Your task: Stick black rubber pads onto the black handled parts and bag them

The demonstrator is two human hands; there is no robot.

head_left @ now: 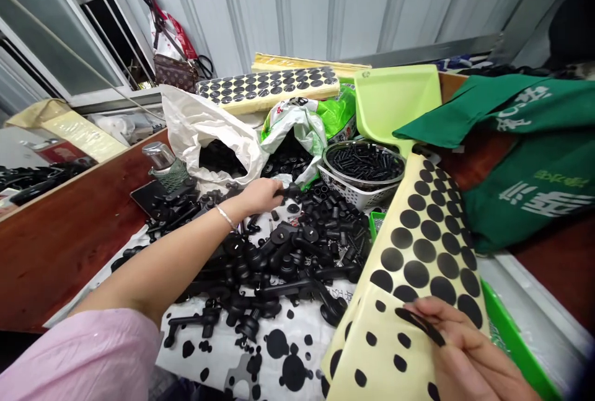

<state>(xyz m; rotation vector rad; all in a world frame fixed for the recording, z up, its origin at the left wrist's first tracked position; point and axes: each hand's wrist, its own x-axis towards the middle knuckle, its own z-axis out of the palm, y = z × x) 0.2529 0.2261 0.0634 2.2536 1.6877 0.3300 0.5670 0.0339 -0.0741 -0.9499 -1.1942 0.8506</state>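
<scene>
My left hand reaches far across a heap of black plastic parts and its fingers are closed on a small black part at the heap's far side. A thin bracelet sits on that wrist. At the bottom right, my right hand pinches a black round sticker, peeled up from a pale yellow sheet of black round stickers that lies tilted under the hand.
A metal bowl of small black pieces stands in a white basket behind the heap. White and green plastic bags, a light green dustpan, another sticker sheet and green cloth ring the work area.
</scene>
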